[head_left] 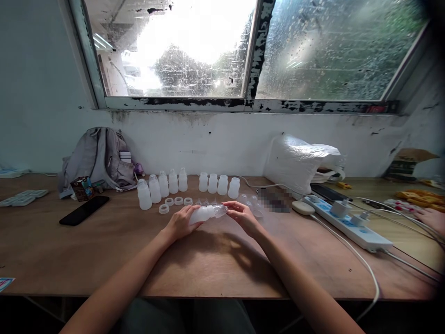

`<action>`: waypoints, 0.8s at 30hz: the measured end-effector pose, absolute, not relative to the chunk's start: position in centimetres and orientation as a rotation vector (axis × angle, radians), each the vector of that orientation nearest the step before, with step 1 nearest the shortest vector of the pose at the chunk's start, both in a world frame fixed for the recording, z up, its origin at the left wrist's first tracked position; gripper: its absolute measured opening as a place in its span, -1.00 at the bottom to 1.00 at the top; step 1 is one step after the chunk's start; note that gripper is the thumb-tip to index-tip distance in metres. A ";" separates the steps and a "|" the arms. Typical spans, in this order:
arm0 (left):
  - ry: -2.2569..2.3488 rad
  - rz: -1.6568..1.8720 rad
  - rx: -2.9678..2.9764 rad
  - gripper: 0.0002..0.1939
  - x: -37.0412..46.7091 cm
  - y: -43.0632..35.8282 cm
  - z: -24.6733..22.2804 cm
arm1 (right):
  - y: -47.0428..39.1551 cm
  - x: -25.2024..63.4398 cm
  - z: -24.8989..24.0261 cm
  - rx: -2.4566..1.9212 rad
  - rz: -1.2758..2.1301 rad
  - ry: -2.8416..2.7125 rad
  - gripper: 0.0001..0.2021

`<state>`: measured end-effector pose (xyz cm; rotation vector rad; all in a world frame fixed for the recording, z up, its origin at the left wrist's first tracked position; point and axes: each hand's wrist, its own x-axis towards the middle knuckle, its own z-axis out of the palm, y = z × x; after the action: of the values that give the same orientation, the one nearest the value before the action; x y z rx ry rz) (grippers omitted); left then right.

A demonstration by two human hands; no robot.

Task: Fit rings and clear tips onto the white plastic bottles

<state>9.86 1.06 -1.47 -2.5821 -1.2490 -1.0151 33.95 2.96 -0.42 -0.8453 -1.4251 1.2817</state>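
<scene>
A small frosted baby bottle (pixel 200 215) lies tilted sideways above the table, with my left hand (pixel 180 223) closed around its body. At its top end is a clear dome cap (pixel 220 212), pinched by the fingers of my right hand (pixel 245 219); whether the cap is fully seated I cannot tell. Behind my left hand lie several white collar rings (pixel 178 201). Capped bottles (pixel 163 184) stand upright in a row at the back left, and bottles without caps (pixel 223 184) stand to their right. More clear caps (pixel 255 204) rest beyond my right hand.
At left are a grey backpack (pixel 100 157), a small carton (pixel 82 188) and a black phone (pixel 84 210). A white plastic bag (pixel 292 162), a power strip (pixel 351 225) and its cables are at right. Another person's hand (pixel 433 220) shows at the far right edge.
</scene>
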 end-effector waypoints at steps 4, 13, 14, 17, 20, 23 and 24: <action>-1.218 -0.983 -2.620 -0.54 10.0 0.9 -1.4 | 2.7 33.6 -0.4 -0.835 1.228 -1.433 -0.80; -1.128 -0.990 -2.659 -0.54 10.0 1.1 -1.6 | 2.4 33.4 -0.3 -0.816 1.268 -1.415 -0.68; -1.125 -0.986 -2.659 -0.54 10.0 1.1 -1.6 | 2.5 33.4 -0.3 -0.825 1.322 -1.411 -0.66; -1.119 -0.975 -2.660 -0.54 9.9 1.1 -1.4 | 2.6 33.5 -0.5 -0.816 1.461 -1.398 -0.66; -1.123 -0.960 -2.672 -0.53 9.8 1.0 -1.2 | 2.7 33.5 -0.5 -0.791 1.457 -1.399 -0.67; -1.126 -0.962 -2.678 -0.53 9.8 1.1 -1.1 | 2.6 33.5 -0.5 -0.797 1.434 -1.404 -0.65; -1.121 -0.966 -2.678 -0.53 9.8 1.1 -1.1 | 2.5 33.5 -0.5 -0.800 1.429 -1.408 -0.65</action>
<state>9.79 1.05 -1.14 -2.6778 -1.1206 -0.9655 33.45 2.52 -0.45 -0.8003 -1.4084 1.4290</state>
